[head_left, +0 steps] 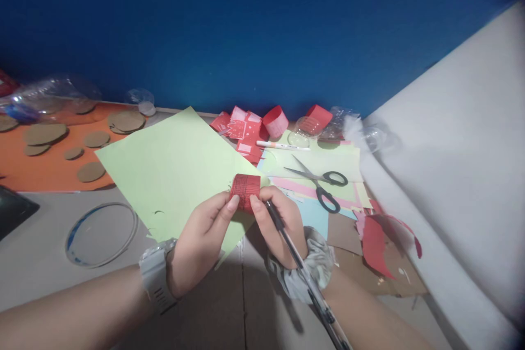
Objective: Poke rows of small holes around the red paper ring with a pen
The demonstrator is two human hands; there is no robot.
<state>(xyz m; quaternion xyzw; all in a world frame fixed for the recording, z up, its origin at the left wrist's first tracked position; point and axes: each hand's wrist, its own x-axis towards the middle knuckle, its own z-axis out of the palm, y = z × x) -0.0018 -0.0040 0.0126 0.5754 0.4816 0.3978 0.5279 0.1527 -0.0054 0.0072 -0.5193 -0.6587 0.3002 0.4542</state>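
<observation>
A small red paper band (247, 185) with dark pen lines on it is held up in front of me, over the lower corner of a light green sheet (176, 169). My left hand (207, 235) grips its left side between thumb and fingers. Closed on the right side of the band is my right hand (285, 224). A clear-barrelled pen with a black grip (301, 268) is also tucked in that hand, its back end slanting down toward me. The fingers behind the band are partly hidden.
Black-handled scissors (318, 180) lie spread on stacked coloured paper, with a marker (283, 145) above them. Red and pink paper pieces (246, 131) sit by the blue wall. Cardboard discs (45, 134) rest on orange paper; a plastic ring (101, 235) lies left, red scraps (375, 246) right.
</observation>
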